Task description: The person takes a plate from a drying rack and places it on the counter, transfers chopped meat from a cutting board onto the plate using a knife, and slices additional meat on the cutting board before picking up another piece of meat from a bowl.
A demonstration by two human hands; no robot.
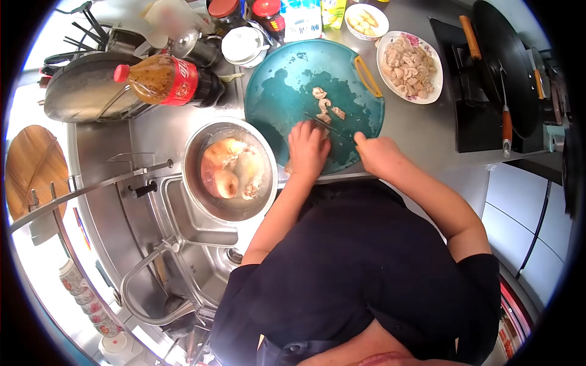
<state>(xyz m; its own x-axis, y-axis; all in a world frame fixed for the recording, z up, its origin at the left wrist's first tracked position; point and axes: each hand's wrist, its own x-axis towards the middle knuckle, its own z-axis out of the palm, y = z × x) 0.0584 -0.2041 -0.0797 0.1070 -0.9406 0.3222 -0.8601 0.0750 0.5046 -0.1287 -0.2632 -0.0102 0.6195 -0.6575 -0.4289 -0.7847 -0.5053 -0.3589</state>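
A round teal cutting board [274, 85] lies on the counter in front of me. My right hand [379, 155] is closed around the handle of a knife [340, 132], whose thin blade points left across the board. Beside the blade, my left hand [308, 146] presses down with bent fingers on a piece of pale meat, mostly hidden under it. Several cut meat pieces [323, 105] lie just beyond the knife. Left of the board, a steel basin [194, 201] holds larger chunks of pale meat [229, 168] in liquid.
An oval plate [437, 85] piled with cut meat and a bowl of garlic-like cloves [366, 23] stand behind the board. A cola bottle [171, 80] lies tilted at left, near jars. The sink [198, 213] is at lower left; a wok [506, 67] sits on the stove at right.
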